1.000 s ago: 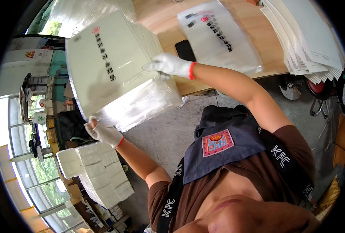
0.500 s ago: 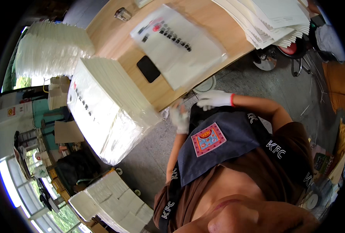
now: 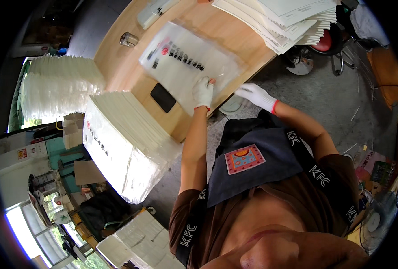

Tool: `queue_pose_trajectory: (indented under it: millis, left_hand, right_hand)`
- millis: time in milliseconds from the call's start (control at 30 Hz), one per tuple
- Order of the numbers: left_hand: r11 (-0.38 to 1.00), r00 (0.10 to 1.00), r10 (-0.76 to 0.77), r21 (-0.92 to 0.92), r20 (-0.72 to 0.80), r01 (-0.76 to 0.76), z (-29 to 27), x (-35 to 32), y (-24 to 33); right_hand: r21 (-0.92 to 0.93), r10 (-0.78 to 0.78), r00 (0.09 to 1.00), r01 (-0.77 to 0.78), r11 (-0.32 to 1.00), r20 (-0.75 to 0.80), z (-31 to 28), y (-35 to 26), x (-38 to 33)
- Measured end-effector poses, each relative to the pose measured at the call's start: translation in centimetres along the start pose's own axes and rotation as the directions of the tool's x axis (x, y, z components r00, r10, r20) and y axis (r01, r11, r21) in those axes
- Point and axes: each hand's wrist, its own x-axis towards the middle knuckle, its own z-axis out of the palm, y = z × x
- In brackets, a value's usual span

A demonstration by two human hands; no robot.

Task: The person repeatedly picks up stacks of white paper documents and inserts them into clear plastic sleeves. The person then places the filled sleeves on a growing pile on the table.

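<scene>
Clear plastic bag – printed with dark marks and a red round logo, lying flat on the wooden tabletop, skewed diagonally – near corner by the tabletop edge.

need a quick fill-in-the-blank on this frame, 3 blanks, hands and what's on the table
1. The left hand rests on a clear plastic ____ lying flat on the wooden table.
2. Both hands wear ____ gloves with red cuffs; the right hand hovers at the table's edge.
3. The small black phone lies between that flat item and the wrapped stack of ____ sheets.

Missing words: bag; white; white
</scene>
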Motion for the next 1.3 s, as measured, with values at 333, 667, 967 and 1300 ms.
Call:
queue_pose_trajectory:
  millis: [333,667,967,1300]
  left_hand:
    - [-0.03,0.95,-0.28,-0.988,-0.136,-0.15,-8.9,6.0,-1.4]
    - [0.835,0.93,0.078,-0.486,-0.359,-0.257,-10.8,3.9,5.7]
    - [0.871,0.882,0.388,-0.205,-0.267,-0.445,-7.6,-2.8,10.2]
    - [0.59,0.996,0.049,-0.807,0.078,0.034,-5.8,0.7,11.7]
  right_hand:
    - [-0.805,-0.353,0.878,-0.06,0.59,-0.324,-0.6,5.4,18.1]
    - [-0.65,-0.651,0.759,0.5,0.572,0.011,4.2,-9.1,13.2]
    - [-0.677,-0.555,0.8,0.541,0.499,0.23,3.9,-6.5,13.4]
    - [-0.959,-0.938,0.322,-0.198,-0.203,0.131,-14.1,-16.2,-9.1]
